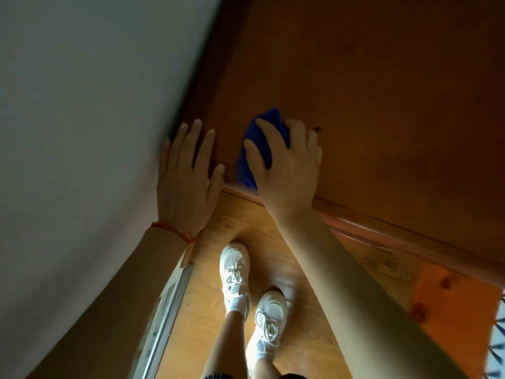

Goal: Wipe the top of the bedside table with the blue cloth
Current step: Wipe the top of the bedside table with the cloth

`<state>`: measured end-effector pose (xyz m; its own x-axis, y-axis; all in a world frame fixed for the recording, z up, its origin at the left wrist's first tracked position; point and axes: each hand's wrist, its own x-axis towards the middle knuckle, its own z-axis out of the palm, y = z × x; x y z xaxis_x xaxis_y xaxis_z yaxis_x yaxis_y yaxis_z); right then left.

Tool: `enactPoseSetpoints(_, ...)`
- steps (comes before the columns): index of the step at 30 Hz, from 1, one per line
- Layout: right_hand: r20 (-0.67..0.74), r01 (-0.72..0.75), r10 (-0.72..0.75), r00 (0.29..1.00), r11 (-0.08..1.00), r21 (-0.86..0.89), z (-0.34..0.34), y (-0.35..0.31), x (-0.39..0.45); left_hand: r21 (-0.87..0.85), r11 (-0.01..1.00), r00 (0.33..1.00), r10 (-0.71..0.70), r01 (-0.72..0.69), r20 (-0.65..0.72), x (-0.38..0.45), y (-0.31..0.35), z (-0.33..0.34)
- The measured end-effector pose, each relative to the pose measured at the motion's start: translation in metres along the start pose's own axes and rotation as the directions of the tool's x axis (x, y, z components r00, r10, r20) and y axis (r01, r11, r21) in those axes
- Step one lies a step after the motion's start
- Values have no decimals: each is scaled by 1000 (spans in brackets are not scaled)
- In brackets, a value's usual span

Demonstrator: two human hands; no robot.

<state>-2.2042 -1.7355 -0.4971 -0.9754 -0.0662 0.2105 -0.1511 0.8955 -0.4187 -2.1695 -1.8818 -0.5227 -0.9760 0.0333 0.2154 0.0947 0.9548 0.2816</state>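
The bedside table's brown wooden top [355, 86] fills the upper right of the head view, with its rounded front edge running down to the right. A bunched blue cloth [251, 157] lies on the top near the front left corner. My right hand [287, 168] presses down on the cloth, fingers spread over it and gripping it. My left hand [188, 176] rests flat with fingers apart at the table's left edge, against the wall, holding nothing. A red string is tied around my left wrist.
A pale wall [82, 132] stands close on the left. Below the table edge lies a light wooden floor [216, 310] with my two white sneakers [235, 272] on it. An orange wooden panel [459, 305] shows at the lower right.
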Motion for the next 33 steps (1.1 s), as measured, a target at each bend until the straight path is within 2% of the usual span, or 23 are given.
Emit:
enactPoseSetpoints(3, 25, 63, -63, 998, 998, -5, 7, -7, 11, -12, 1000, 1000, 7, -7, -6, -1, -1, 2)
enactPoseSetpoints(8, 43, 46, -46, 998, 999, -1, -4, -2, -23, -12, 1000, 1000, -7, 6, -8, -3, 0, 2)
enactPoseSetpoints(10, 70, 68, -67, 995, 998, -14, -4, -2, -12, -28, 1000, 1000, -14, 14, -2, -2, 1, 1)
enactPoseSetpoints(15, 22, -77, 77, 997, 997, -7, 6, 3, 63, -39, 999, 999, -25, 26, 39, 1, 2, -6)
enactPoseSetpoints(21, 36, -15, 16, 999, 1000, -27, 0, 3, 18, -75, 997, 1000, -20, 21, 14, 30, 6, -10)
enactPoseSetpoints(24, 47, 39, -38, 998, 999, -27, 6, 12, 56, -81, 996, 999, -32, 33, 17, 45, 15, -5)
enactPoseSetpoints(29, -20, -11, 11, 1000, 1000, -5, 22, 28, 147, -76, 995, 995, -67, 72, 67, 63, 27, 8)
enactPoseSetpoints(33, 27, 32, -33, 999, 999, 40, 17, 34, 123, -65, 992, 990, -102, 109, 102, 66, 33, 12)
